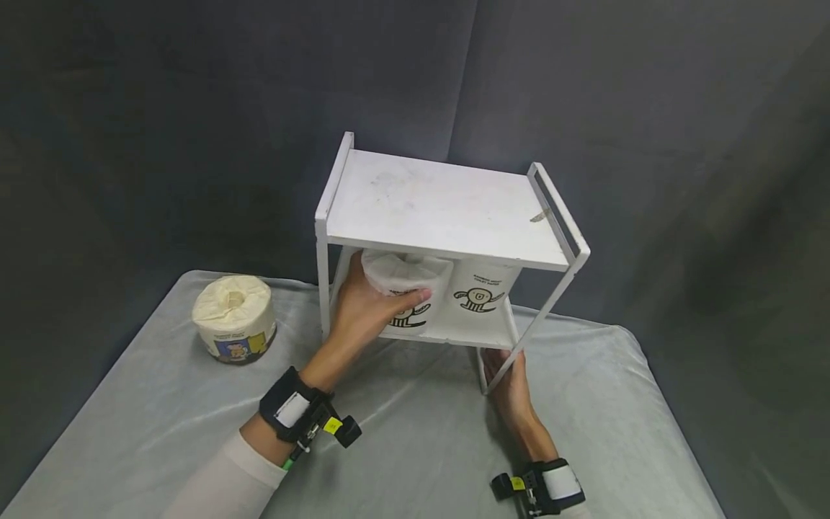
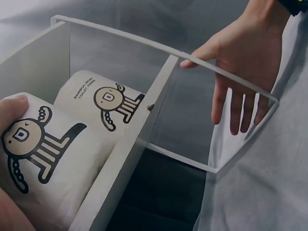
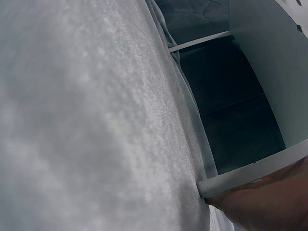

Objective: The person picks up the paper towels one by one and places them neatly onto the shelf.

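My left hand point(image 1: 364, 304) grips a wrapped toilet paper roll point(image 1: 418, 277) with a printed cartoon figure, inside the white two-tier rack point(image 1: 447, 209). Its thumb lies across the front of the roll, while the other fingers are hidden beside and behind it. Right beside that roll, a second toilet paper roll point(image 1: 481, 290) with the same print sits on the lower shelf. My right hand point(image 1: 512, 389) is at the rack's lower right leg. In the left wrist view, this right hand point(image 2: 248, 62) has straight fingers behind the side frame, its thumb at the frame's bar.
Another toilet paper roll point(image 1: 233, 317), in a cream wrapper with a coloured label, stands left of the rack. A grey cloth point(image 1: 415, 432) covers the table. Dark curtains point(image 1: 227, 144) hang behind it.
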A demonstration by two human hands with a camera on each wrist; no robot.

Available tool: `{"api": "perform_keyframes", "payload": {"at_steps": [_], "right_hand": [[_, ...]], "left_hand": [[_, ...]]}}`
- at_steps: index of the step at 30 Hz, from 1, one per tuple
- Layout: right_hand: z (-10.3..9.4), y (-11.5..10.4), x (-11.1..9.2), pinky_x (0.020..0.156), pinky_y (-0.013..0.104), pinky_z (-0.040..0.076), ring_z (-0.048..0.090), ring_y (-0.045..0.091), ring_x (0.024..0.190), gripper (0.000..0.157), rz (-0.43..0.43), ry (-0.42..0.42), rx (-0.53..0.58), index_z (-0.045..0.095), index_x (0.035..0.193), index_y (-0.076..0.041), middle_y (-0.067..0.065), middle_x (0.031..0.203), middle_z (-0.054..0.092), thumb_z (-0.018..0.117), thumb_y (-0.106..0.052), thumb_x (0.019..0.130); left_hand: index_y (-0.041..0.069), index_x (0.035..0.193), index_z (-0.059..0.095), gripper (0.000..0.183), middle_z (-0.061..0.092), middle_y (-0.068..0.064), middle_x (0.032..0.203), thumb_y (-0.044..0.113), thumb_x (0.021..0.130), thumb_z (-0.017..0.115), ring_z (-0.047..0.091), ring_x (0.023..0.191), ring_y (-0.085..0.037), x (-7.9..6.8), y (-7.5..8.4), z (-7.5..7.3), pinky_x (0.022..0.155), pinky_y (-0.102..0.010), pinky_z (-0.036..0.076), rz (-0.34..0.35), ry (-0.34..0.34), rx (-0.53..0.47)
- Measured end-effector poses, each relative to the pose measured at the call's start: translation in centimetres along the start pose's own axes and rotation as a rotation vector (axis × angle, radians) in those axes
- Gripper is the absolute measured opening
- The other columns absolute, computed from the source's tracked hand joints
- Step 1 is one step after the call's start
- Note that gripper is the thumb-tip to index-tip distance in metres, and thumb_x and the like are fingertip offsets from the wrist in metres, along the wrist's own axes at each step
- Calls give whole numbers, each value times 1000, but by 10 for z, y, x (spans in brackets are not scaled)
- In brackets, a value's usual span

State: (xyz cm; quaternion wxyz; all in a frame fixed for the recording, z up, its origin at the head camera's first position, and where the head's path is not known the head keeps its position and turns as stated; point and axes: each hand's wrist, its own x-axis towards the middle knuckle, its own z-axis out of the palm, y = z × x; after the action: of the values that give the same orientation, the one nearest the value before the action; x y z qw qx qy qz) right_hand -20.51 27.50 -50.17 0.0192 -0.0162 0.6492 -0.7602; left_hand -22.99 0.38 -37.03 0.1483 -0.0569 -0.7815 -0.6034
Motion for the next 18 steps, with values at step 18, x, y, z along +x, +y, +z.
{"api": "perform_keyframes", "payload": {"at_steps": [18], "right_hand": [[0, 0, 0, 120, 53, 7, 14, 30, 149, 68, -11, 2, -33, 13, 156, -16, 13, 164, 16, 16, -57, 102]], "left_hand": [[21, 145, 31, 105, 54, -2, 129, 51, 61, 87, 54, 115, -17, 24, -2, 1, 99, -42, 44, 31, -76, -106]]}}
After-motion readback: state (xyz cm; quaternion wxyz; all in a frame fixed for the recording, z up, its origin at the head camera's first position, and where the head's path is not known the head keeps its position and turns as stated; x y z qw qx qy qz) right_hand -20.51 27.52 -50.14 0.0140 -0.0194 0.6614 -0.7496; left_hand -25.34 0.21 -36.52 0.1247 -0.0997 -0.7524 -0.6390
